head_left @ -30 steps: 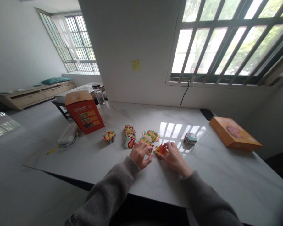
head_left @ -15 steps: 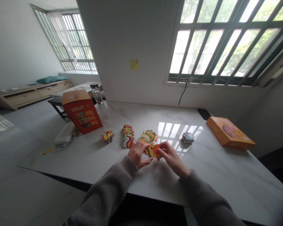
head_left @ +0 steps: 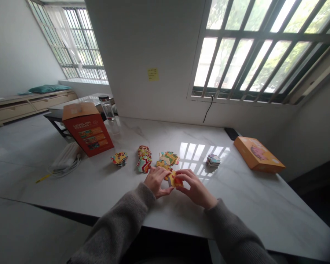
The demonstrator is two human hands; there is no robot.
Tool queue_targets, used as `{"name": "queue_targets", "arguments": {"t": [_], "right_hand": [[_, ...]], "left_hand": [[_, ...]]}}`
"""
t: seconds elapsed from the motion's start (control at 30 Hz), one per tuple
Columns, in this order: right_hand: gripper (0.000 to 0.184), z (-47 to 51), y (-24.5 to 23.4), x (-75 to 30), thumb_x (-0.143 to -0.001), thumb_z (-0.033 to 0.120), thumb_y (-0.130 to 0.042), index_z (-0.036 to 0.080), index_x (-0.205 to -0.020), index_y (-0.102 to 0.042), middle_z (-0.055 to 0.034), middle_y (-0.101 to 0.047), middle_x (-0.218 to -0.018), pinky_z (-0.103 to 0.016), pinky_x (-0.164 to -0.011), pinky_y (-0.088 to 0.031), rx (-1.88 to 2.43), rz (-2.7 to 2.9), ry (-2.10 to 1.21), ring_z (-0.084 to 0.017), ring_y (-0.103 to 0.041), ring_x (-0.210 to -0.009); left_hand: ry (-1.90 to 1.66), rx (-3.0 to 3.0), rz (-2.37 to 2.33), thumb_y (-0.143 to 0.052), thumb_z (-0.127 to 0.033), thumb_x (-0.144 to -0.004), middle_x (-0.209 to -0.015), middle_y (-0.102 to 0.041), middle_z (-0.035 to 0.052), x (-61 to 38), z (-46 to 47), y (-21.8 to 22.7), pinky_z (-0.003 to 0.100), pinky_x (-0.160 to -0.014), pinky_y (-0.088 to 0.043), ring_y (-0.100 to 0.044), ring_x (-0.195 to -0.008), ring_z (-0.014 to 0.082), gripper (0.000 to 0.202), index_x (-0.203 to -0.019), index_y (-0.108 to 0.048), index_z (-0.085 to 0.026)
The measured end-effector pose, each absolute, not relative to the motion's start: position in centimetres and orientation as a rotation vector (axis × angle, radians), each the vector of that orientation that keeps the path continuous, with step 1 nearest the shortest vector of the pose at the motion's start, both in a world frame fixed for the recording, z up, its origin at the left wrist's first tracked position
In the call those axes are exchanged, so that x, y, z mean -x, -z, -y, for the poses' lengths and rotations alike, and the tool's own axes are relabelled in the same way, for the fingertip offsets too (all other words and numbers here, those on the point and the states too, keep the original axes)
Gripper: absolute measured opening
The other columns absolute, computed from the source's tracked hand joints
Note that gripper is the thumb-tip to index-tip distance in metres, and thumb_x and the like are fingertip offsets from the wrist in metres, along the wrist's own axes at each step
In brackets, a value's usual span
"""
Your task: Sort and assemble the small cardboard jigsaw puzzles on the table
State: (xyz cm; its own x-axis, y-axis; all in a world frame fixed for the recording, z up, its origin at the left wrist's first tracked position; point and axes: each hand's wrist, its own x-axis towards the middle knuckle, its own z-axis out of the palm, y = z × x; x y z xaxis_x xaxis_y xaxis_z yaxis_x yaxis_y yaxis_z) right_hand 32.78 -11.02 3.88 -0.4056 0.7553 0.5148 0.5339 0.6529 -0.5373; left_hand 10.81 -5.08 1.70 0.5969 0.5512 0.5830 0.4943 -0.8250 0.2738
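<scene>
Both of my hands meet over a white marble table [head_left: 253, 205], pinching orange and yellow puzzle pieces [head_left: 175, 181] between them. My left hand [head_left: 155, 181] has its fingers curled on the left edge of the pieces. My right hand [head_left: 194, 187] grips them from the right. Just behind my hands lie several small piles of colourful puzzle pieces [head_left: 143, 160], one of them [head_left: 119, 159] further left. A small stack of pieces [head_left: 213, 160] sits to the right of my right hand.
A red puzzle box [head_left: 88, 128] stands at the back left, with a clear bottle [head_left: 106, 107] behind it. An orange flat box [head_left: 257, 154] lies at the right, a dark phone [head_left: 232, 133] near the wall. White cable [head_left: 64, 163] lies at the left edge.
My right hand has brought its orange piece leftward against the piece in my left hand. The view has shifted slightly to the right.
</scene>
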Motion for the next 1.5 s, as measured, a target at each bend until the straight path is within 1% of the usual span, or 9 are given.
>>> {"name": "queue_targets", "arguments": {"t": [0.2, 0.4, 0.67, 0.83, 1.0, 1.1, 1.17, 1.3, 1.5], "right_hand": [[0.025, 9.3, -4.2, -38.8, -0.091, 0.031, -0.062, 0.028, -0.116, -0.066, -0.0103, -0.062, -0.123, -0.052, -0.1, -0.047, 1.269, 1.859, -0.07, -0.029, -0.056, -0.115], [0.026, 7.2, -3.0, -48.4, -0.09, 0.04, -0.061, 0.025, -0.107, -0.072, -0.0125, -0.065, -0.119, -0.055, -0.096, -0.045, 1.56, 1.622, 0.294, -0.032, -0.056, -0.111], [0.035, 5.9, -1.7, -50.1, -0.091, 0.049, -0.057, 0.021, -0.103, -0.073, -0.0137, -0.067, -0.112, -0.05, -0.092, -0.047, 1.57, 1.7, 0.243, -0.03, -0.059, -0.102], [0.03, 5.9, -1.7, -50.0, -0.091, 0.044, -0.057, 0.021, -0.104, -0.071, -0.0131, -0.065, -0.111, -0.05, -0.092, -0.047, 1.607, 1.713, 0.203, -0.03, -0.058, -0.101], [0.03, 7.4, -3.3, -46.9, -0.089, 0.037, -0.059, 0.022, -0.113, -0.067, -0.0144, -0.058, -0.128, -0.055, -0.102, -0.04, 1.567, 1.629, 0.342, -0.034, -0.05, -0.118], [0.026, 8.6, -3.4, -41.5, -0.095, 0.027, -0.049, 0.024, -0.114, -0.066, -0.011, -0.065, -0.105, -0.05, -0.097, -0.044, 1.448, 1.746, 0.18, -0.029, -0.056, -0.104], [0.031, 9.1, -2.9, -37.7, -0.095, 0.03, -0.051, 0.024, -0.123, -0.061, -0.0106, -0.065, -0.101, -0.047, -0.091, -0.047, 1.446, 1.945, 0.009, -0.029, -0.057, -0.098], [0.063, 8.7, -2.0, -33.5, -0.081, 0.042, -0.072, 0.026, -0.139, -0.05, -0.013, -0.058, -0.122, -0.051, -0.096, -0.046, 1.556, 2.111, -0.103, -0.034, -0.05, -0.112], [0.082, 7.9, -1.6, -34.3, -0.073, 0.036, -0.079, 0.023, -0.145, -0.044, -0.0118, -0.053, -0.115, -0.047, -0.097, -0.047, 1.586, 2.157, -0.337, -0.03, -0.05, -0.107]], "left_hand": [[-1.057, -2.658, -0.892, -0.055, -0.039, -0.089, -0.122, -0.063, 0.014, -10.7, 5.2, -1.8, 0.041, -0.089, -0.042, -0.06, -0.108, 0.029, 0.06, -0.142, -0.039, -0.018], [-1.122, -2.649, -0.874, -0.052, -0.022, -0.086, -0.115, -0.064, 0.0113, -10.7, 5.2, -1.9, 0.039, -0.086, -0.044, -0.061, -0.105, 0.027, 0.044, -0.13, -0.05, -0.019], [-1.136, -2.661, -0.879, -0.052, -0.018, -0.086, -0.11, -0.063, 0.0084, -10.7, 5.3, -1.9, 0.038, -0.085, -0.043, -0.06, -0.099, 0.024, 0.039, -0.124, -0.055, -0.021], [-1.159, -2.651, -0.898, -0.052, -0.019, -0.086, -0.111, -0.062, 0.0088, -10.7, 5.1, -1.9, 0.037, -0.085, -0.044, -0.06, -0.098, 0.024, 0.036, -0.121, -0.057, -0.021], [-1.168, -2.645, -0.898, -0.052, -0.019, -0.086, -0.11, -0.062, 0.0088, -10.7, 5.1, -1.9, 0.038, -0.084, -0.044, -0.06, -0.098, 0.0238, 0.033, -0.118, -0.058, -0.02], [-1.155, -2.648, -0.895, -0.052, -0.019, -0.086, -0.11, -0.062, 0.0087, -10.8, 5.1, -1.8, 0.038, -0.083, -0.044, -0.06, -0.096, 0.0236, 0.032, -0.117, -0.059, -0.02], [-1.149, -2.656, -0.887, -0.053, -0.019, -0.085, -0.108, -0.062, 0.0085, -10.8, 5.0, -1.7, 0.038, -0.082, -0.044, -0.06, -0.096, 0.0236, 0.03, -0.114, -0.06, -0.021], [-1.122, -2.671, -0.873, -0.053, -0.018, -0.085, -0.105, -0.063, 0.0078, -10.8, 4.9, -1.5, 0.038, -0.083, -0.043, -0.061, -0.098, 0.0237, 0.026, -0.109, -0.061, -0.021], [-1.09, -2.665, -0.899, -0.055, -0.018, -0.084, -0.105, -0.063, 0.0075, -11.1, 5.0, -1.5, 0.038, -0.084, -0.043, -0.061, -0.098, 0.0232, 0.026, -0.108, -0.062, -0.02]]}}
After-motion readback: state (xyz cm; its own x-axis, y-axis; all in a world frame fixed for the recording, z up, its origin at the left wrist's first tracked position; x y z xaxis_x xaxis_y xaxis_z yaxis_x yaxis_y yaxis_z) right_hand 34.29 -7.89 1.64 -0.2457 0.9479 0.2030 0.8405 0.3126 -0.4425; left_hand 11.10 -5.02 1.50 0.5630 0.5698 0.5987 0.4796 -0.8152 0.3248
